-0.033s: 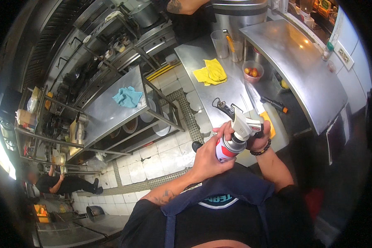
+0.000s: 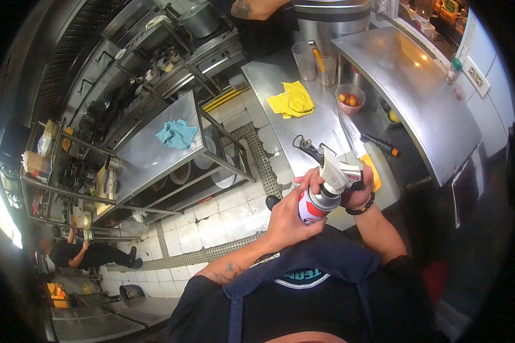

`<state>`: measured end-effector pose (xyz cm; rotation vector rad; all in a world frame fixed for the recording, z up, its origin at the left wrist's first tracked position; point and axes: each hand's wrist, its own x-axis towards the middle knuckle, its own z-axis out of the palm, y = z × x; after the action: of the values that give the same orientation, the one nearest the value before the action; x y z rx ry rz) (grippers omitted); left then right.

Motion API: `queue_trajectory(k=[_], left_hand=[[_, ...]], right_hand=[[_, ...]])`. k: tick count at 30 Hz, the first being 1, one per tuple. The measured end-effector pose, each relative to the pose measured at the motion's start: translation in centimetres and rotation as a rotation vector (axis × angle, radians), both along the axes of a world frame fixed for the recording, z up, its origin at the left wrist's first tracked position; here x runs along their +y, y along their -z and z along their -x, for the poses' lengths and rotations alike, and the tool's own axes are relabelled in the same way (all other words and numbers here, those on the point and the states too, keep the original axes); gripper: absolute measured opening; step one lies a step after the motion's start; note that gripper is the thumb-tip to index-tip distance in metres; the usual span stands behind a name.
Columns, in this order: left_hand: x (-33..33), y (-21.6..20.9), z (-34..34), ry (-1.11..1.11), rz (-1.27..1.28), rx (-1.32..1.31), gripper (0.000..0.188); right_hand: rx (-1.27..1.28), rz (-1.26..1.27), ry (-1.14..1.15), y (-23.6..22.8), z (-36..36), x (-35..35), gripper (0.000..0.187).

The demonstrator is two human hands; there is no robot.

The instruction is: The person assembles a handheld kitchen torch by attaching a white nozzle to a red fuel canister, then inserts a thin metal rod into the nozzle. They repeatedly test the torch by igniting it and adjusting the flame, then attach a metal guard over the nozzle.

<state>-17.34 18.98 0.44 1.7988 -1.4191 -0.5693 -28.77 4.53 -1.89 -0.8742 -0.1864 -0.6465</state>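
Observation:
My left hand (image 2: 285,220) grips a red and white gas canister (image 2: 313,207) held close to my chest. A grey torch head (image 2: 337,170) sits on top of the canister, and my right hand (image 2: 357,195), with a dark bead bracelet at the wrist, is closed around it. Both hands are over the near end of the steel counter (image 2: 320,123). Just beyond them lie a large knife (image 2: 349,136) on a white cutting board (image 2: 383,171) and a black tool (image 2: 306,146).
A yellow cloth (image 2: 292,101), a small bowl of tomatoes (image 2: 349,98) and clear plastic containers (image 2: 306,60) are on the counter. A steel table (image 2: 154,160) with a blue cloth (image 2: 177,134) stands left across the tiled aisle. Another person's arm (image 2: 252,8) is at top; a person (image 2: 80,254) crouches far left.

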Motion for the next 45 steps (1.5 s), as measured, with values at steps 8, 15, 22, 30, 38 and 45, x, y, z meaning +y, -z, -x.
queue_trajectory(k=[8, 15, 22, 30, 38, 45], left_hand=[[-0.4, 0.1, -0.5, 0.002, 0.013, 0.006, 0.087], [-0.5, -0.4, -0.8, 0.038, -0.111, 0.025, 0.105], [-0.8, -0.2, -0.8, 0.000, -0.079, 0.083, 0.095], [-0.8, 1.4, -1.2, -0.014, -0.107, 0.095, 0.090], [-1.9, 4.4, -2.1, -0.092, -0.082, 0.370, 0.063], [-1.7, 5.2, -2.3, -0.128, -0.077, 0.459, 0.060]], right_hand=[[0.011, -0.008, -0.013, 0.0, -0.4, -0.5, 0.102], [0.013, -0.045, 0.008, 0.2, -0.4, -0.1, 0.104], [0.042, -0.095, -0.005, 0.4, -0.7, -0.5, 0.106], [0.033, -0.144, -0.065, 0.3, -1.2, -0.9, 0.092], [0.246, -0.481, -0.098, 1.2, -3.8, -2.1, 0.079], [0.262, -0.511, -0.116, 1.2, -4.8, -2.2, 0.070]])
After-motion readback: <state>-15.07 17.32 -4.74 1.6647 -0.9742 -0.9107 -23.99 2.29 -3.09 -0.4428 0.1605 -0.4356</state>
